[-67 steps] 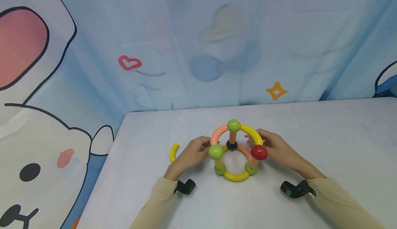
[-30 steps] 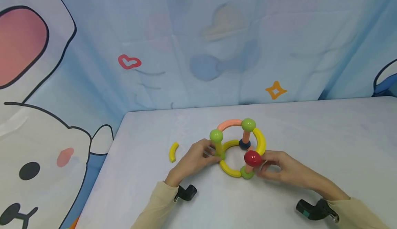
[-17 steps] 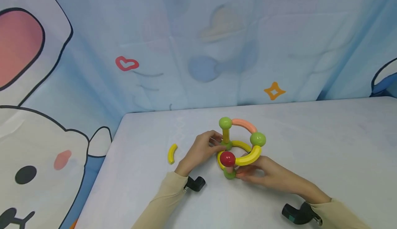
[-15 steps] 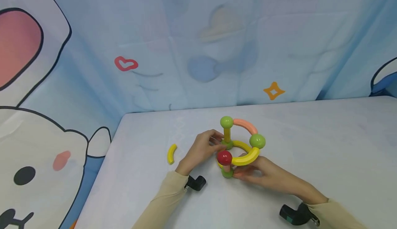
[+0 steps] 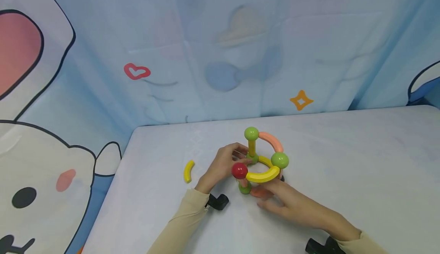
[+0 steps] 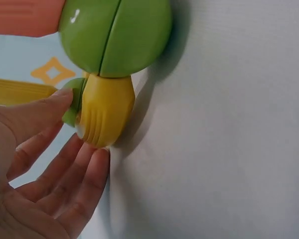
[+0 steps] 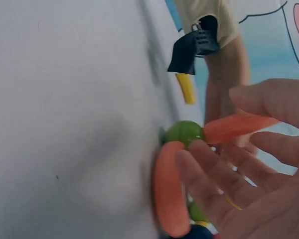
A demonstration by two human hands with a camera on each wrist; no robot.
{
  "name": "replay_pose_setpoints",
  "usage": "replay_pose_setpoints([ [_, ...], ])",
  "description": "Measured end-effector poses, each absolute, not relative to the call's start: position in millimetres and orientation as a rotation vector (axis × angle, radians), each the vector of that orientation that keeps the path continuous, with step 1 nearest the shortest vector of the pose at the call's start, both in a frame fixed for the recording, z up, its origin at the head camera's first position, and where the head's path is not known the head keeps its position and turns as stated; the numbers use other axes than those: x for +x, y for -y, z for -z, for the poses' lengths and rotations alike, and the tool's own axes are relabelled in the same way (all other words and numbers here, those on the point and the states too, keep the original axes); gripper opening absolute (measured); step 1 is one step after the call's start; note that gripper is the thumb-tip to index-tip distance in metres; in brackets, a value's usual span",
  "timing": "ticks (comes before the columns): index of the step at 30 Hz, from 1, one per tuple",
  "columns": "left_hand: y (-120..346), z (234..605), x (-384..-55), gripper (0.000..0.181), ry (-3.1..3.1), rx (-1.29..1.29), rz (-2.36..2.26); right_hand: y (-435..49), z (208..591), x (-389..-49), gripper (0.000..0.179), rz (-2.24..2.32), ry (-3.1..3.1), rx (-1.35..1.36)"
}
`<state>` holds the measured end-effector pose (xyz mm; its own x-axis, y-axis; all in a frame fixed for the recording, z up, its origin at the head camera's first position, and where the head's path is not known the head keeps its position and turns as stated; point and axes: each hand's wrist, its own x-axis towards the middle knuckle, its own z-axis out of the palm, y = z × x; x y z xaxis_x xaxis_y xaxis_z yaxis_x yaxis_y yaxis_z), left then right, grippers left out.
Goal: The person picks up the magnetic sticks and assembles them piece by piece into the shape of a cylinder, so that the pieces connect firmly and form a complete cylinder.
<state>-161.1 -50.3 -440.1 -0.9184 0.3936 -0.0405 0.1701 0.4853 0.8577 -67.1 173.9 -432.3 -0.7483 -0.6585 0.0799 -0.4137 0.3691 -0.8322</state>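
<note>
A frame of magnetic rods and balls [image 5: 262,177] stands upright on the table, with two curved-rod levels joined by short uprights. Its upper level shows a red ball [image 5: 239,170], a green ball [image 5: 280,160] and an orange curved rod [image 5: 271,141]. My left hand [image 5: 223,164] pinches the frame at a lower green ball on its left, thumb on the ball and fingers by a yellow rod [image 6: 108,109]. At the front right, my right hand [image 5: 292,206] has loosely spread fingers beside a lower orange curved rod [image 7: 170,189]. Whether they touch it, I cannot tell.
A loose yellow curved rod [image 5: 188,171] lies on the white table [image 5: 361,162], left of my left hand. Behind the table hangs a blue printed curtain [image 5: 206,36]. Black wrist cameras [image 5: 218,202] sit at both cuffs.
The frame has turned clockwise seen from above, its red ball passing from the right across the front to the left. My right hand followed leftward, and its fingers have loosened.
</note>
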Motion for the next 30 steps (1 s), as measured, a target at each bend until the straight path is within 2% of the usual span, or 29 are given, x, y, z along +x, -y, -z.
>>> replay_pose_setpoints([
  [2,54.9,438.3,-158.6,0.035,-2.516,0.491,-1.407,-179.0,420.8,-61.9,0.049,1.29,-2.338,-0.936],
  [4,61.0,435.2,-155.9,0.034,-2.535,0.516,-1.409,-189.8,413.9,-61.0,0.045,1.296,-2.264,-0.98],
  [10,88.0,425.8,-147.9,0.033,-2.453,0.701,-1.407,-231.6,409.3,-74.4,0.009,1.293,-2.302,-0.938],
  [14,102.7,425.2,-142.0,0.041,-2.188,0.822,-1.444,-240.4,419.3,-85.0,0.032,1.316,-2.608,-0.833],
  [18,105.7,430.5,-136.9,0.044,-2.027,0.872,-1.457,-234.1,430.7,-95.2,0.051,1.369,-2.641,-0.864],
  [25,95.7,439.3,-131.3,0.033,-2.036,0.954,-1.501,-220.1,442.8,-109.6,0.046,1.473,-2.571,-1.061],
  [30,92.0,438.5,-129.1,0.028,-2.084,0.9,-1.489,-215.8,443.3,-114.4,0.04,1.522,-2.507,-1.122],
])
